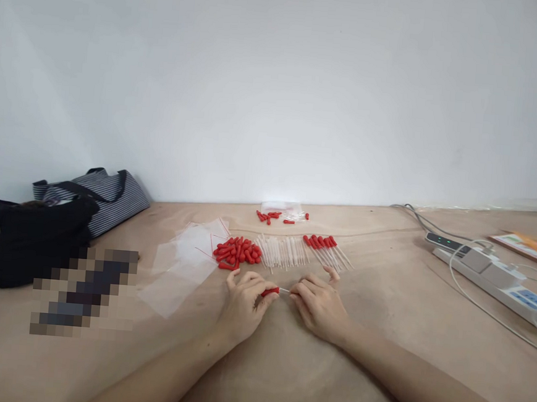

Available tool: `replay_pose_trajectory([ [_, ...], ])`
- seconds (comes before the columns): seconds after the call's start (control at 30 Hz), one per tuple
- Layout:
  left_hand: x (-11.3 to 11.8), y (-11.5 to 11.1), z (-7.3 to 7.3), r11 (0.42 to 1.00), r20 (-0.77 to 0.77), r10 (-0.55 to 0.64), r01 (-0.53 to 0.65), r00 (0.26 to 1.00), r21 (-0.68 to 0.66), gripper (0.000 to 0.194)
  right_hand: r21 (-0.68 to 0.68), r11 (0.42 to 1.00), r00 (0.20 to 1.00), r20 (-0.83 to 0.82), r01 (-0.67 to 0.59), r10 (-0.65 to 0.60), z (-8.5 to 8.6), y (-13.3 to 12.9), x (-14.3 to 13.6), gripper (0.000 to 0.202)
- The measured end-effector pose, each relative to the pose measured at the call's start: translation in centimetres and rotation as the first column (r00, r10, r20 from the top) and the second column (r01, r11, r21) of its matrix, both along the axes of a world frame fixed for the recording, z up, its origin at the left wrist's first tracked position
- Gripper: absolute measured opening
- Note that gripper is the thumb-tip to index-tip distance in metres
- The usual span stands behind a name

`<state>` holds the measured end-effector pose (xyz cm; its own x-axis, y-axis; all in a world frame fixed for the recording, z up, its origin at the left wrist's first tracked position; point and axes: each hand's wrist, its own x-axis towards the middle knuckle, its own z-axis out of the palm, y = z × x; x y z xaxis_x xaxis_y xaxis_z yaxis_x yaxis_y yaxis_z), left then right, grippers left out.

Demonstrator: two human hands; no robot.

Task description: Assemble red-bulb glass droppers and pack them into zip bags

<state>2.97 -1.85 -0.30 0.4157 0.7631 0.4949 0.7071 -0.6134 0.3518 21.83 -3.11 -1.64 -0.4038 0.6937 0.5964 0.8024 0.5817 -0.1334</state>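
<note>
Between the fingers of my left hand (247, 301) is a red bulb-shaped rubber cap (270, 291), its narrow end facing right. My right hand (318, 305) pinches a thin white stick (284, 291) whose tip meets the cap; how far it goes in I cannot tell. Just beyond my left hand lies a heap of red caps (239, 251). Loose white sticks (280, 251) are spread beside the heap. Beyond my right hand, several sticks with red caps on their ends (321, 242) lie in a slanted row.
Clear plastic bags (185, 256) lie left of the heap. More red caps (267, 216) and a clear bag (295, 215) are near the wall. Black and striped bags (105, 200) stand far left, by a pixelated dark object (89, 292). A power strip (494, 281) with cables is at right.
</note>
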Motion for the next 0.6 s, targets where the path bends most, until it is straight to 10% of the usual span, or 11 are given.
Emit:
replay_pose_trajectory([
  [0.6,-0.02,-0.33,0.24,0.992,-0.002,0.037,-0.036,0.999,0.118,0.014,0.001,0.999,0.999,-0.041,-0.033,0.033,0.08,-0.35,-0.37,0.013],
])
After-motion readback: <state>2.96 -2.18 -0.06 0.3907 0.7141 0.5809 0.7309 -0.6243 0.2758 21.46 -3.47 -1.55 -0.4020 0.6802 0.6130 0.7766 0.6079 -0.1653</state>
